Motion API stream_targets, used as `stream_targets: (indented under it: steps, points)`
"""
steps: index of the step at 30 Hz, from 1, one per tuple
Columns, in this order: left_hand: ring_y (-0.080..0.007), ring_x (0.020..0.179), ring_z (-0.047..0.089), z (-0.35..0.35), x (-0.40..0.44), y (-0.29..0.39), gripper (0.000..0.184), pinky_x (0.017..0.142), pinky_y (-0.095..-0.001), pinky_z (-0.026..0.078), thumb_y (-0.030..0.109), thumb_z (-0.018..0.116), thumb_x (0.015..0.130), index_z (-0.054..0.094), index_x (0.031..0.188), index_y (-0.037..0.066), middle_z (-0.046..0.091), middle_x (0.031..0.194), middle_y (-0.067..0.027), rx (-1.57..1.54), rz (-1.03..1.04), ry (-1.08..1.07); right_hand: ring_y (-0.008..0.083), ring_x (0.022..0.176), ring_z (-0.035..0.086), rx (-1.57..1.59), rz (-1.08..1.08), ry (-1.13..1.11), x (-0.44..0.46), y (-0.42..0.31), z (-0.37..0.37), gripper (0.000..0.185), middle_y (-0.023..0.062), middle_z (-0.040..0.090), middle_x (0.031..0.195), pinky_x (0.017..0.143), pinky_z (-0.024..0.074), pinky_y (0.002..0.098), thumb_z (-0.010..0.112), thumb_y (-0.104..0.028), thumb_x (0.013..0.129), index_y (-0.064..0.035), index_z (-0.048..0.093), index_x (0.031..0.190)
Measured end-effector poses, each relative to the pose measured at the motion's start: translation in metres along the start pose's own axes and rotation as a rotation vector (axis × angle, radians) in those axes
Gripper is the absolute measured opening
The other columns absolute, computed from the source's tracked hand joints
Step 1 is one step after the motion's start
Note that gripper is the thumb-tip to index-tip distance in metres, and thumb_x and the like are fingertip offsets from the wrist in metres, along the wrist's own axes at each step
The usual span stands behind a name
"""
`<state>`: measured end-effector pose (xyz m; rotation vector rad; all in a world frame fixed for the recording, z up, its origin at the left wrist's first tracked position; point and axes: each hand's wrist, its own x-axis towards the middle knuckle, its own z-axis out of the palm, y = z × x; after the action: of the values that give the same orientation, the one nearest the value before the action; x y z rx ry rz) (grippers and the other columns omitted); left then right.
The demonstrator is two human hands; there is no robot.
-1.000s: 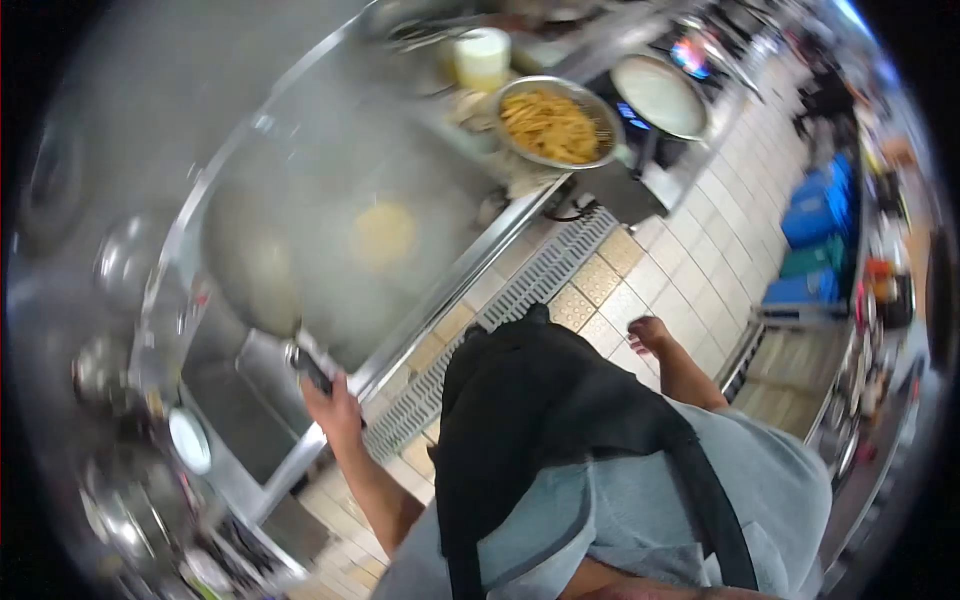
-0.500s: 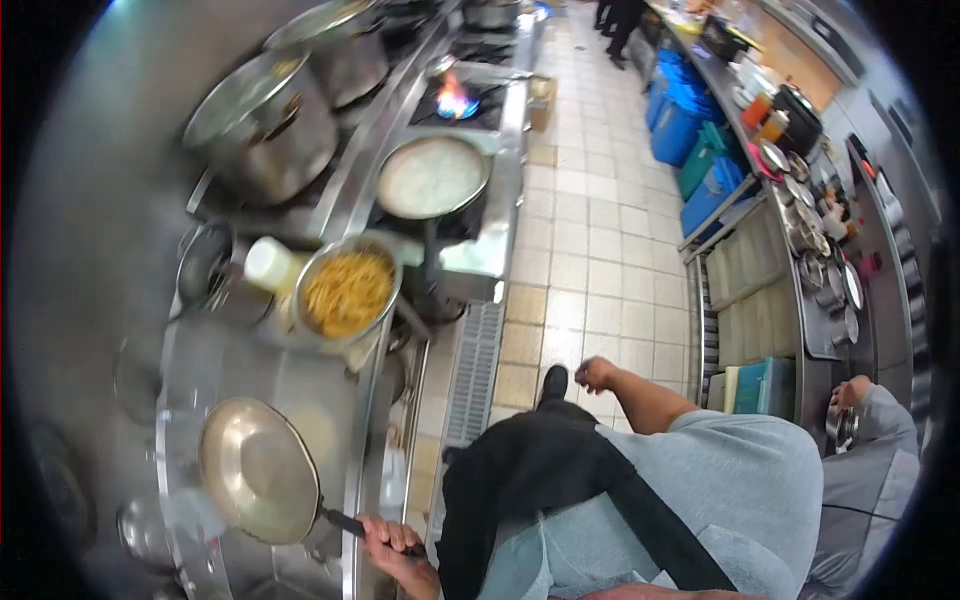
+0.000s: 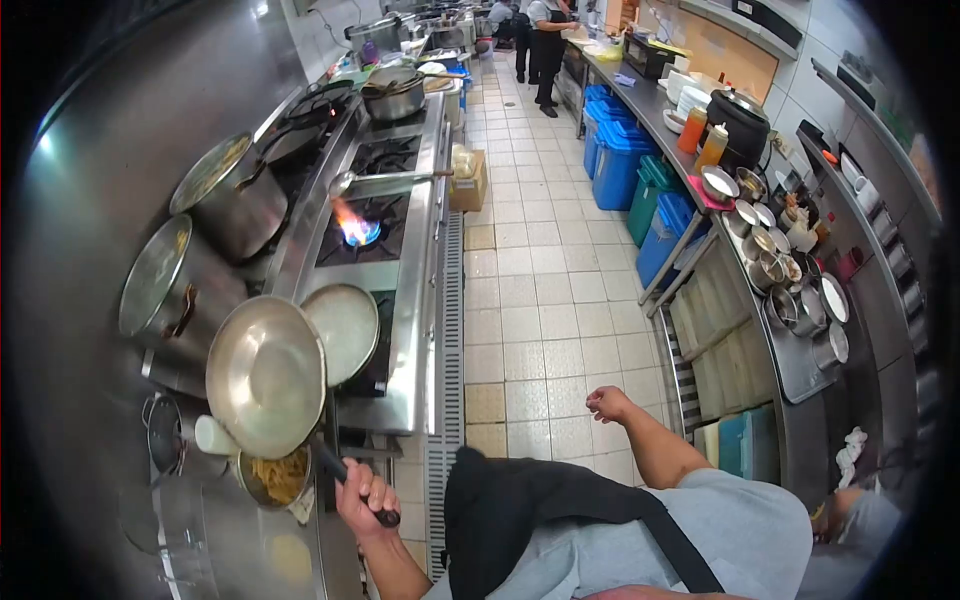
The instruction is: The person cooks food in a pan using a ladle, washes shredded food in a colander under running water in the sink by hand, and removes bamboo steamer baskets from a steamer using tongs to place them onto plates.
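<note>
A: Item one, your grip?
B: Left hand (image 3: 368, 500): clamped round the black handle of a frying pan (image 3: 265, 375), tilted, its interior facing you. Right hand (image 3: 608, 404): above the floor, fingers loosely curled; whether the fingertips meet, you cannot tell.
A: Hidden or unclear, in your view?
B: Second frying pan (image 3: 345, 330), on the stove: left edge covered by yours. Metal bowl (image 3: 243, 482) of yellow strips: partly behind your pan and its handle; fries or pasta, you cannot tell. White-lidded container (image 3: 213, 435): cut across by your pan. Pale round patch (image 3: 290, 555), lower left: unidentifiable. Another person's arm (image 3: 850, 525), lower right: blurred, fading into the dark border.
A: Surface and room around you?
B: Steel stove (image 3: 410, 380), left: one lit burner (image 3: 358, 232), with a ladle (image 3: 342, 185) beyond it, its handle extending right. Two stockpots, near (image 3: 205, 295) and far (image 3: 262, 215), along the wall. Tiled floor (image 3: 530, 345), bordered left by a slotted drain (image 3: 452, 310). Right: blue bins (image 3: 622, 168), a green bin (image 3: 648, 195), a counter bearing bowls and squeeze bottles (image 3: 712, 147). Far aisle: person in a black apron (image 3: 550, 50).
</note>
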<state>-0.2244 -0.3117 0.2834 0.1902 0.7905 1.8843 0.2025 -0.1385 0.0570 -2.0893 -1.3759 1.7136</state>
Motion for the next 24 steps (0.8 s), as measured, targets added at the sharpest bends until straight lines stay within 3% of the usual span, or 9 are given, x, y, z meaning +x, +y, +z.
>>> stream_targets:
  steps: [7, 11, 13, 16, 20, 21, 24]
  points:
    - [-0.0048, 0.038, 0.034, 0.053, 0.161, -0.062, 0.003, 0.032, -0.0220, 0.029, 0.014, 0.046, 0.091, 0.047, 0.092, 0.011, 0.038, 0.060, 0.0036, 0.022, -0.151, -0.114, 0.0131, 0.052, 0.055, 0.184, 0.016, -0.012, 0.044, -0.018, -0.038, 0.017, 0.0048, 0.058, 0.070, 0.043, 0.0456, 0.0277, 0.061, -0.016, 0.078, -0.0040, 0.058, 0.091]
    - [-0.0052, 0.040, 0.035, 0.092, 0.240, -0.089, 0.004, 0.034, -0.0224, 0.030, 0.014, 0.049, 0.089, 0.046, 0.091, 0.013, 0.038, 0.061, 0.0044, 0.066, -0.146, -0.122, 0.0162, 0.046, 0.052, 0.216, 0.268, 0.125, 0.043, 0.018, -0.078, 0.009, 0.0057, 0.055, 0.066, 0.040, 0.0445, 0.0303, 0.058, -0.014, 0.078, -0.0055, 0.055, 0.083]
    - [-0.0058, 0.042, 0.037, 0.105, 0.288, -0.107, 0.004, 0.036, -0.0222, 0.032, 0.015, 0.050, 0.089, 0.046, 0.090, 0.014, 0.039, 0.062, 0.0047, 0.059, -0.152, -0.106, 0.0181, 0.048, 0.053, 0.217, 0.453, 0.138, 0.036, 0.035, -0.099, 0.008, 0.0059, 0.055, 0.065, 0.043, 0.0462, 0.0339, 0.056, -0.015, 0.079, -0.0076, 0.053, 0.083]
    - [-0.0056, 0.043, 0.039, 0.104, 0.353, -0.128, 0.006, 0.038, -0.0225, 0.035, 0.015, 0.053, 0.087, 0.047, 0.089, 0.015, 0.041, 0.062, 0.0044, 0.051, -0.193, -0.122, 0.0202, 0.054, 0.055, 0.389, 0.489, 0.253, 0.029, 0.062, -0.115, 0.011, 0.0072, 0.056, 0.069, 0.049, 0.0482, 0.0379, 0.057, -0.016, 0.081, -0.0086, 0.053, 0.088]
    - [-0.0061, 0.043, 0.040, 0.102, 0.414, -0.148, 0.007, 0.038, -0.0226, 0.037, 0.015, 0.053, 0.087, 0.047, 0.090, 0.013, 0.042, 0.061, 0.0045, 0.069, -0.211, -0.057, 0.0222, 0.059, 0.056, 0.479, 0.516, 0.224, 0.031, 0.080, -0.118, 0.013, 0.0084, 0.057, 0.074, 0.054, 0.0479, 0.0387, 0.057, -0.017, 0.082, -0.0088, 0.053, 0.092]
    - [-0.0061, 0.043, 0.041, 0.100, 0.425, -0.153, 0.008, 0.038, -0.0226, 0.037, 0.015, 0.054, 0.087, 0.046, 0.089, 0.013, 0.042, 0.060, 0.0043, 0.062, -0.211, -0.060, 0.0227, 0.060, 0.057, 0.248, 0.427, 0.140, 0.032, 0.080, -0.121, 0.014, 0.0089, 0.058, 0.076, 0.054, 0.0479, 0.0383, 0.057, -0.017, 0.082, -0.0084, 0.054, 0.093]
    - [-0.0066, 0.043, 0.041, 0.095, 0.453, -0.167, 0.009, 0.038, -0.0231, 0.038, 0.016, 0.054, 0.087, 0.046, 0.084, 0.012, 0.043, 0.060, 0.0040, 0.059, -0.212, -0.007, 0.0230, 0.062, 0.058, -0.023, 0.355, 0.005, 0.061, 0.070, -0.139, 0.016, 0.0092, 0.059, 0.080, 0.055, 0.0485, 0.0385, 0.059, -0.018, 0.082, -0.0079, 0.055, 0.095]
